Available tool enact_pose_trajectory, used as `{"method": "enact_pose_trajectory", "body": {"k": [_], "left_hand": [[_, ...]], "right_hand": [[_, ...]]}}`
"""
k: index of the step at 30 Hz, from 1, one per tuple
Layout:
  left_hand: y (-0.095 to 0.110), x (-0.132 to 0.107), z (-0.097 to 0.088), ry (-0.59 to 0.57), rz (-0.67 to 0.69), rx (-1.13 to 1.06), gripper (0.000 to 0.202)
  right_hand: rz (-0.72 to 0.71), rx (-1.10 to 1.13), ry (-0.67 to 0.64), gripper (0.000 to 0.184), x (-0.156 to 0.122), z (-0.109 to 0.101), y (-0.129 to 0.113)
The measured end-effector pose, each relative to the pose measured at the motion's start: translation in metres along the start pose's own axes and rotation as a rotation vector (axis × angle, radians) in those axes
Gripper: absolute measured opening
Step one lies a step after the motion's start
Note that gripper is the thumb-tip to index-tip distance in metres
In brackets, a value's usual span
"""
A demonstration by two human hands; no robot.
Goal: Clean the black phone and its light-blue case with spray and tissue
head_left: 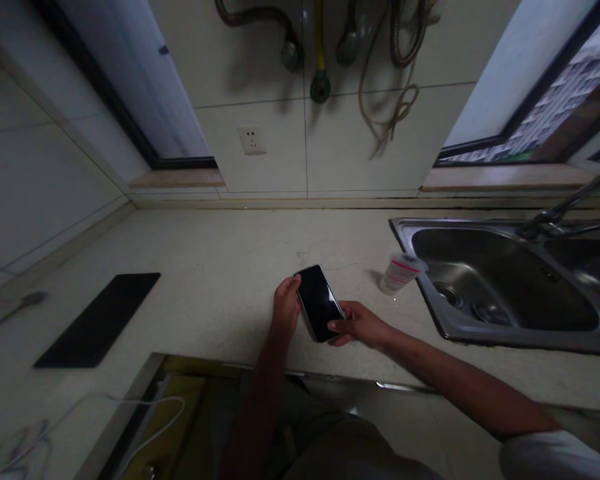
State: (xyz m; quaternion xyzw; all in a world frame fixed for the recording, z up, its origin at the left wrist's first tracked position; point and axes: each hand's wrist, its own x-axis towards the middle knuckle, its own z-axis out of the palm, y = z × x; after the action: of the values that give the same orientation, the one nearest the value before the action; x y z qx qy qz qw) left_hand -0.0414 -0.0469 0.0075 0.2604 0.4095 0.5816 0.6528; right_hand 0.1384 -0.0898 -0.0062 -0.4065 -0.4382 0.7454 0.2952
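A smartphone (316, 299) with a dark screen and a pale rim is held in both hands above the front part of the counter. My left hand (286, 303) grips its upper left edge, the thumb lying near the top corner. At the lower right, my right hand (356, 324) clasps the phone, with its thumb over the glass and its other fingers partly hidden behind. Right of the phone stands a clear plastic cup (399, 273) with pink print, close to the sink.
A double steel sink (505, 280) with a faucet (550, 217) is set into the counter (220, 267) at right. To the left lies a flat black panel (100, 320). A white cable (165, 401) hangs over the front edge. Pipes and a socket (251, 140) are on the tiled wall.
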Motion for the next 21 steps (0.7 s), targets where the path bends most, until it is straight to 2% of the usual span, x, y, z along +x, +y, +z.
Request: {"method": "enact_pose_trajectory", "body": {"k": [3,5,10,15,18,21], "left_hand": [[0.000,-0.007,0.002,-0.125,-0.079,0.063,0.059],[-0.003,-0.010,0.001,-0.164,-0.093,0.110,0.066],[-0.011,-0.011,-0.003,-0.140,-0.095,0.101,0.059],[-0.009,-0.007,-0.009,-0.115,-0.075,0.142,0.057],[-0.003,-0.003,-0.017,-0.071,-0.022,0.207,0.058],[0.003,0.004,-0.028,-0.004,0.009,0.268,0.060]], "right_hand": [[-0.018,0.022,0.039,0.058,0.001,0.000,-0.001],[-0.034,0.026,0.039,0.059,0.003,-0.001,-0.001],[-0.035,0.029,-0.029,0.060,0.003,-0.003,-0.005],[-0.017,-0.042,-0.121,0.053,0.000,-0.005,-0.013],[-0.075,-0.251,-0.025,0.050,-0.002,-0.014,-0.016],[-0.260,-0.562,0.158,0.044,-0.006,-0.031,-0.025]]}}
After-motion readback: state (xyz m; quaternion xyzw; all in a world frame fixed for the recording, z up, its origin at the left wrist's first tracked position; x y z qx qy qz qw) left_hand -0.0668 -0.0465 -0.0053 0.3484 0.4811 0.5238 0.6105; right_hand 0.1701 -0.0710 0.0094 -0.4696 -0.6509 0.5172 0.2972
